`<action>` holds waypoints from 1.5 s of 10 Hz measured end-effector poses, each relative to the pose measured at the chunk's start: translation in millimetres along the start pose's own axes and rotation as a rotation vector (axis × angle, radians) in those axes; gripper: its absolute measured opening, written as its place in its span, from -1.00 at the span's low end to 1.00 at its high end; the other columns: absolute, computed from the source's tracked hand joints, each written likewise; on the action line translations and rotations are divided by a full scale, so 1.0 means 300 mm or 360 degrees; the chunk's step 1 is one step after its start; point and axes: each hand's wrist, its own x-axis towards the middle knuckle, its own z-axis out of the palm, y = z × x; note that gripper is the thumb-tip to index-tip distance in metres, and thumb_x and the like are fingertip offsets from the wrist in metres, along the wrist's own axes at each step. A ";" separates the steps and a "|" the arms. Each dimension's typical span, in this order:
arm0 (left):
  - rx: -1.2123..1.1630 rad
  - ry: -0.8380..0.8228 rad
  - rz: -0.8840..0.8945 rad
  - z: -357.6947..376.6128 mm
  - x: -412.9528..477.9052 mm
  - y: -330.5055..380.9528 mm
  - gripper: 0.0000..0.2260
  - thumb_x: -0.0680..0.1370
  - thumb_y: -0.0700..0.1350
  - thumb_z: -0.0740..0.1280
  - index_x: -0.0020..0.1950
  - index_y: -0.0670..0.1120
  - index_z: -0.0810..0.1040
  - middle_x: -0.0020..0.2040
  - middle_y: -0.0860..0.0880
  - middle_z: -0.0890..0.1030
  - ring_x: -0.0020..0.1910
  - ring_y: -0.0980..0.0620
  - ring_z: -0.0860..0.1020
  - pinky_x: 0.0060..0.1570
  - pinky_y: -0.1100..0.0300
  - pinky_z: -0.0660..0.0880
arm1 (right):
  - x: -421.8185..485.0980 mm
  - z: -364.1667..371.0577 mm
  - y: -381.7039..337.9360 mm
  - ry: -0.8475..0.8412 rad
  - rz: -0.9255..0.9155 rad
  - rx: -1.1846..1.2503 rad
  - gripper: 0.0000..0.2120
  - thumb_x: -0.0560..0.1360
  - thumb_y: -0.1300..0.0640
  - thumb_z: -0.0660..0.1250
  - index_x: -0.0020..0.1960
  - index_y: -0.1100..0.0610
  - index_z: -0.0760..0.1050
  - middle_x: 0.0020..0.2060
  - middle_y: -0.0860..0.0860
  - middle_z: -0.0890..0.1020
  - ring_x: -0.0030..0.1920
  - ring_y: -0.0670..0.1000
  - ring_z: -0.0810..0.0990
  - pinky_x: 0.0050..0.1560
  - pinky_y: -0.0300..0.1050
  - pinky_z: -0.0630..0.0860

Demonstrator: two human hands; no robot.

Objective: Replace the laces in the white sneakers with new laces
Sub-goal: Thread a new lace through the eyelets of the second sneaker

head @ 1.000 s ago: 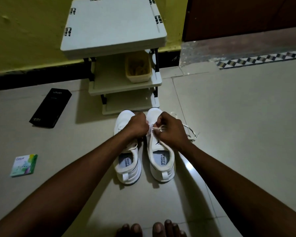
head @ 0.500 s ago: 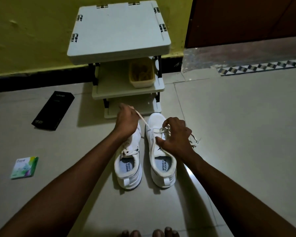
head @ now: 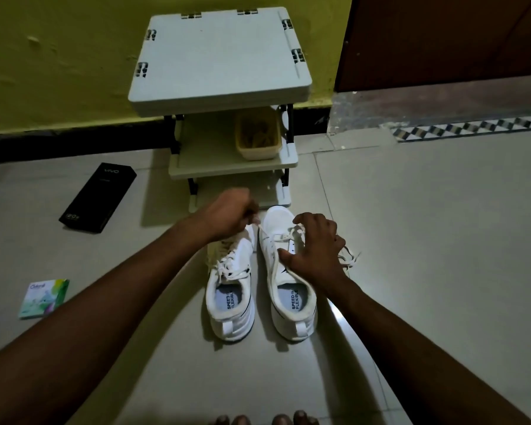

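Two white sneakers stand side by side on the tiled floor, heels toward me. The left sneaker (head: 230,302) is laced. Over the right sneaker (head: 292,302), its white lace (head: 281,237) is partly pulled out, with a loose end trailing on the floor to the right. My left hand (head: 227,217) hovers above the toes and pinches one end of that lace. My right hand (head: 314,251) rests on the right sneaker's upper, fingers spread and hooked at the lace crossings.
A grey folding shelf rack (head: 221,59) stands just beyond the shoes, a yellow tub (head: 258,138) on its middle shelf. A black phone box (head: 98,197) and a small green packet (head: 45,297) lie on the floor at left. My toes (head: 258,420) show at the bottom edge.
My left hand pulled the lace end up and away from the right sneaker, drawing it out of an eyelet. My right hand opened and spread over the shoe's upper.
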 end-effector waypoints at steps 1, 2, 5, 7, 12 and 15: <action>-0.1293 0.0392 -0.0312 0.016 -0.004 0.016 -0.77 0.69 -0.09 0.24 -0.09 -0.10 0.61 -0.04 -0.03 0.53 -0.04 0.03 0.56 0.00 0.22 0.53 | -0.002 0.006 0.010 0.0014 0.0033 0.0001 -0.39 0.27 -0.15 0.50 0.23 -0.08 0.35 0.12 -0.08 0.36 0.23 0.05 0.29 0.11 0.06 0.26; -0.2695 0.0576 -0.0695 0.024 -0.014 0.054 -0.72 0.75 -0.11 0.08 -0.11 -0.12 0.44 -0.30 -0.08 0.47 -0.32 -0.06 0.48 -0.27 0.15 0.55 | -0.005 0.011 0.013 0.0046 0.0055 0.0012 -0.40 0.29 -0.16 0.50 0.23 -0.09 0.34 0.10 -0.10 0.35 0.23 0.02 0.29 0.09 0.03 0.21; 0.0332 0.0003 0.0125 0.052 -0.042 0.049 -0.88 0.62 0.03 0.32 0.05 0.08 0.65 0.00 0.10 0.59 0.09 0.02 0.43 -0.11 0.06 0.39 | -0.001 0.016 0.018 0.0010 0.0083 0.0016 -0.39 0.27 -0.17 0.49 0.23 -0.10 0.32 0.09 -0.09 0.35 0.21 0.05 0.31 0.14 0.15 0.36; -0.2270 0.0717 -0.0587 -0.006 -0.029 0.080 -0.71 0.74 -0.13 0.08 -0.13 -0.10 0.44 -0.30 -0.09 0.56 -0.33 -0.02 0.58 -0.28 0.10 0.49 | 0.000 0.011 0.019 -0.0059 0.0116 0.0055 -0.41 0.31 -0.16 0.49 0.25 -0.10 0.34 0.13 -0.08 0.38 0.27 0.03 0.31 0.18 0.12 0.30; -0.0294 0.0053 -0.0303 -0.044 -0.063 0.106 -0.74 0.55 0.06 0.43 -0.30 -0.01 0.65 -0.30 0.04 0.67 -0.28 0.04 0.61 -0.13 0.01 0.61 | 0.005 0.008 0.002 -0.0154 0.0058 -0.0031 -0.56 0.35 -0.18 0.42 0.18 -0.07 0.49 0.17 -0.12 0.40 0.18 -0.05 0.47 0.23 0.11 0.24; -0.0750 0.0340 -0.0240 -0.180 -0.112 0.133 -0.89 0.54 0.01 0.48 -0.18 0.05 0.71 -0.35 0.16 0.65 -0.33 0.18 0.58 -0.23 0.18 0.50 | 0.043 -0.071 0.054 -0.0376 -0.0045 0.0025 -0.65 0.60 -0.06 0.28 0.35 -0.01 0.40 0.21 0.03 0.39 0.06 0.05 0.55 0.16 0.06 0.44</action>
